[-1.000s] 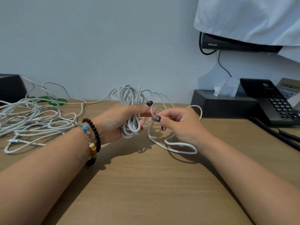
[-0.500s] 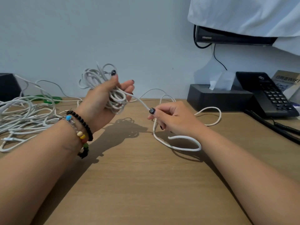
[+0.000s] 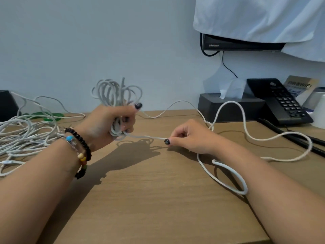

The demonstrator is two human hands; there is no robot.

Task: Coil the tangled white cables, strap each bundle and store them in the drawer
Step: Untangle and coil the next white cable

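Note:
My left hand (image 3: 109,125) grips a coil of white cable (image 3: 114,92); its loops stick up above my fist. A taut strand runs from the coil to my right hand (image 3: 190,136), which pinches it between thumb and fingers. The loose tail of this cable (image 3: 228,173) snakes over the wooden desk (image 3: 149,199) under and behind my right forearm, with one big loop rising toward the tissue box. A tangled pile of white cables (image 3: 24,134) lies at the left edge of the desk. No drawer or strap is in view.
A black tissue box (image 3: 232,106) and a black desk phone (image 3: 279,101) stand at the back right, with a black cord (image 3: 290,138) running forward. A dark box (image 3: 8,104) sits at the far left. A cloth-covered monitor (image 3: 246,43) hangs on the wall.
My hands have drawn apart, so a straight strand stretches between them. My left hand has lowered the coil toward the desk, and the loose tail has spread out to the right.

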